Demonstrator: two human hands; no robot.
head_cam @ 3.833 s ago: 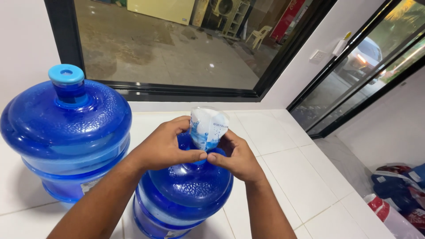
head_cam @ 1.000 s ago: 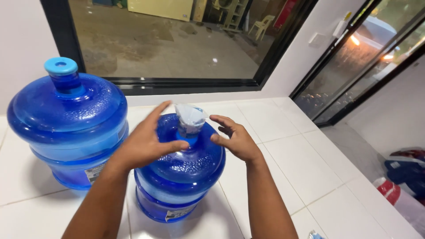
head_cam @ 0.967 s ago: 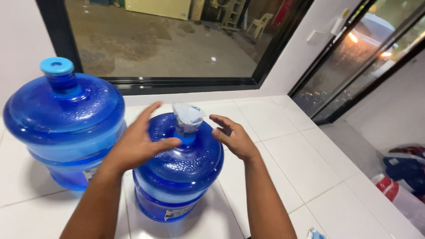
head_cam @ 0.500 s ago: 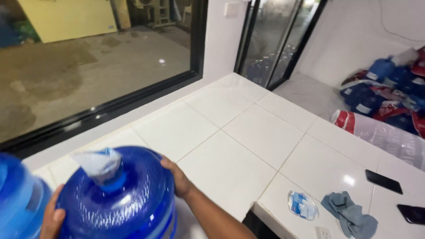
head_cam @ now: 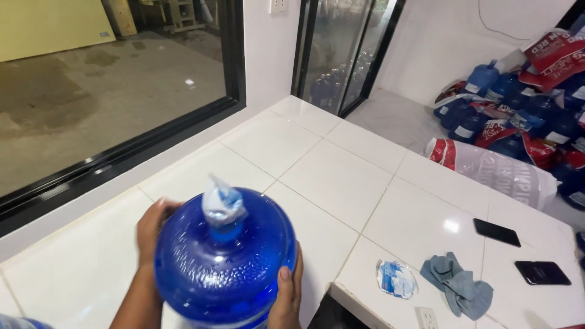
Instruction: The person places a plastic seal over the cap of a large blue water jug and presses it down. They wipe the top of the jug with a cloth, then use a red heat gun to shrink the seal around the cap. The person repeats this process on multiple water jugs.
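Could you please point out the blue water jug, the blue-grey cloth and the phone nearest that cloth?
Blue water jug (head_cam: 228,274), head view, on its domed shoulder.
Blue-grey cloth (head_cam: 458,285), head view, on its crumpled middle.
Phone (head_cam: 496,232), head view, on its dark face.

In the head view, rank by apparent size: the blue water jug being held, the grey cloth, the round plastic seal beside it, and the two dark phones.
1. Blue water jug, though nearest the camera.
2. Grey cloth.
3. Two dark phones, alike.
4. Round plastic seal, close to the phones; unsure.
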